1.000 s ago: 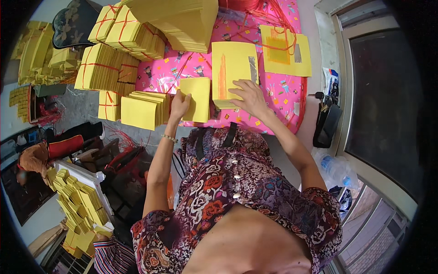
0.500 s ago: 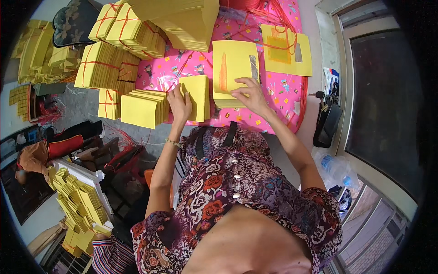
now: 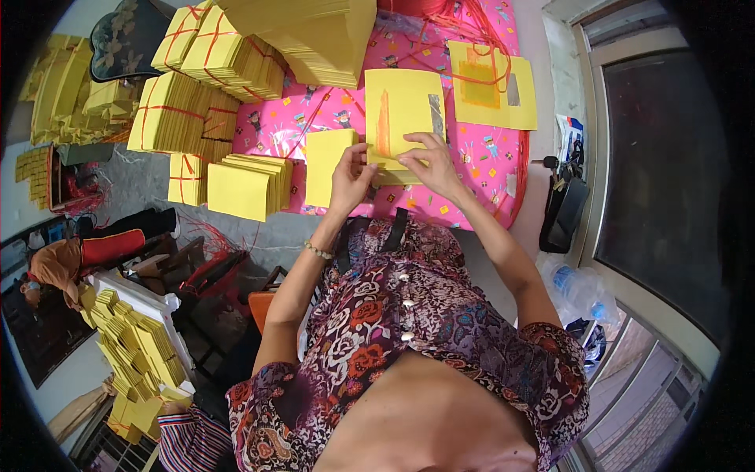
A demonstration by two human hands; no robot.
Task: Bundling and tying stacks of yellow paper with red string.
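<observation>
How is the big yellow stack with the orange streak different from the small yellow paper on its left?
The big stack looks larger than the small paper. The big stack's top has an orange streak and a grey patch, but the small paper's visible top is plain. Both are yellow and lie on the pink table cover.

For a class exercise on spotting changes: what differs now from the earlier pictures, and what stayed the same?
The left hand has moved right, from the left side of the small pile towards the big pile; its grip is unclear. The right hand, first spread on the big pile, now has thumb and fingers drawn closer together. The tied bundles and the sheet at right stayed put.
</observation>
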